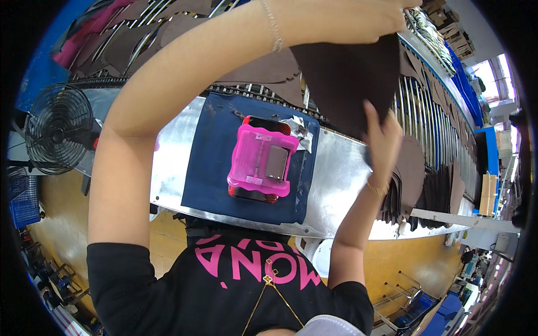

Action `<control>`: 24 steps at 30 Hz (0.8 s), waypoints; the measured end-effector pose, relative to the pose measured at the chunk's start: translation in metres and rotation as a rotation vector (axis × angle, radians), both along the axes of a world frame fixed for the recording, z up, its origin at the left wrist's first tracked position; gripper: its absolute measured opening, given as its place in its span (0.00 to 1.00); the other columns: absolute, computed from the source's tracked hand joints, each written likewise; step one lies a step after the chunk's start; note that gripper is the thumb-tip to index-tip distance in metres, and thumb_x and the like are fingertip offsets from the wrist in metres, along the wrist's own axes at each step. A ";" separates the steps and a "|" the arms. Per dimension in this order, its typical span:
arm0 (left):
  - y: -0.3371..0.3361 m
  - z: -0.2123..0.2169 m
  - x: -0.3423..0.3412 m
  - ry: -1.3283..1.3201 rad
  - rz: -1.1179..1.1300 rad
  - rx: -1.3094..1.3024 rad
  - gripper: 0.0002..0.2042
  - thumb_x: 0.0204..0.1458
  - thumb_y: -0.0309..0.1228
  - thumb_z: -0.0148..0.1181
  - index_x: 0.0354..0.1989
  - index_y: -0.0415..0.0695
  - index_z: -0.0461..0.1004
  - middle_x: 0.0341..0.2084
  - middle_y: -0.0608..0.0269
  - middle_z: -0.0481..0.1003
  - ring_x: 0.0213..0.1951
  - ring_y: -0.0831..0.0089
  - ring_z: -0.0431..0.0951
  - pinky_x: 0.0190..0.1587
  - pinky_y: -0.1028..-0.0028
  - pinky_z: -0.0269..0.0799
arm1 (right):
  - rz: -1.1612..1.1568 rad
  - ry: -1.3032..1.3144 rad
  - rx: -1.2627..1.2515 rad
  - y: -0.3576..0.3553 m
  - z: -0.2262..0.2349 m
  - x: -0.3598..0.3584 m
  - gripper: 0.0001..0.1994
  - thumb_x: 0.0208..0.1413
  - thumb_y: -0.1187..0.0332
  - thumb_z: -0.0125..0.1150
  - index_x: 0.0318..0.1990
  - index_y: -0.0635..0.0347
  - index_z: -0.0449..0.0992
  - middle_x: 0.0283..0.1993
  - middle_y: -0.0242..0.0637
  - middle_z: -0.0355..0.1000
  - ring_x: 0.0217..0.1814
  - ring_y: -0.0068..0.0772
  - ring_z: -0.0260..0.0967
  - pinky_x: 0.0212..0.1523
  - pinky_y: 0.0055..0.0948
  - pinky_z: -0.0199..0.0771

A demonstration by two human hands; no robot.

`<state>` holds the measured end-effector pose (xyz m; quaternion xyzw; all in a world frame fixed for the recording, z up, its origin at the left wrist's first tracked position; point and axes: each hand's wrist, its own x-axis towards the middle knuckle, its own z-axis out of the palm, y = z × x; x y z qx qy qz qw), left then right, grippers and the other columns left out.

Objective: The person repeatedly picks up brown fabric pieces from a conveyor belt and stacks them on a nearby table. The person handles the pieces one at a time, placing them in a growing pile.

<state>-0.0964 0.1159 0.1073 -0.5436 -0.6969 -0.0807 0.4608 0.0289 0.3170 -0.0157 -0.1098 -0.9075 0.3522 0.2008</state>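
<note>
Here's the dark brown piece [347, 78], above the roller conveyor [417, 120]. My left hand [381, 19] is at its top, grip unclear; my blurred right hand [384, 140] spreads open at its lower edge.

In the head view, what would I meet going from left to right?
Black fan → pink plastic tray → dark brown sheet at the hands → stacked brown pieces → upright tan board.
</note>
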 end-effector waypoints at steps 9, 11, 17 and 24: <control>-0.069 0.001 0.003 -0.166 0.064 0.271 0.13 0.48 0.29 0.59 0.43 0.44 0.76 0.52 0.47 0.65 0.54 0.53 0.65 0.54 0.61 0.62 | 0.362 -0.272 -1.201 -0.065 -0.122 -0.166 0.07 0.62 0.73 0.47 0.46 0.62 0.64 0.39 0.43 0.71 0.36 0.36 0.76 0.31 0.27 0.81; -0.098 -0.010 0.014 -0.225 0.160 0.252 0.14 0.48 0.31 0.61 0.44 0.47 0.76 0.52 0.53 0.67 0.54 0.56 0.66 0.54 0.64 0.63 | 0.352 -0.349 -1.289 -0.076 -0.133 -0.179 0.08 0.62 0.77 0.44 0.47 0.62 0.61 0.41 0.43 0.68 0.39 0.36 0.75 0.32 0.27 0.82; -0.162 -0.050 0.035 -0.538 0.386 0.321 0.17 0.49 0.32 0.61 0.50 0.51 0.74 0.54 0.55 0.66 0.56 0.57 0.66 0.58 0.64 0.61 | 0.318 -0.455 -1.283 -0.092 -0.161 -0.189 0.12 0.61 0.70 0.51 0.47 0.66 0.59 0.33 0.46 0.72 0.28 0.35 0.75 0.26 0.27 0.81; -0.159 -0.077 0.052 -0.763 0.376 0.305 0.18 0.50 0.30 0.60 0.51 0.44 0.72 0.55 0.55 0.65 0.58 0.59 0.64 0.59 0.65 0.57 | 0.236 -0.175 -0.834 -0.006 -0.092 -0.097 0.15 0.57 0.60 0.60 0.41 0.63 0.66 0.24 0.36 0.71 0.19 0.22 0.70 0.16 0.18 0.67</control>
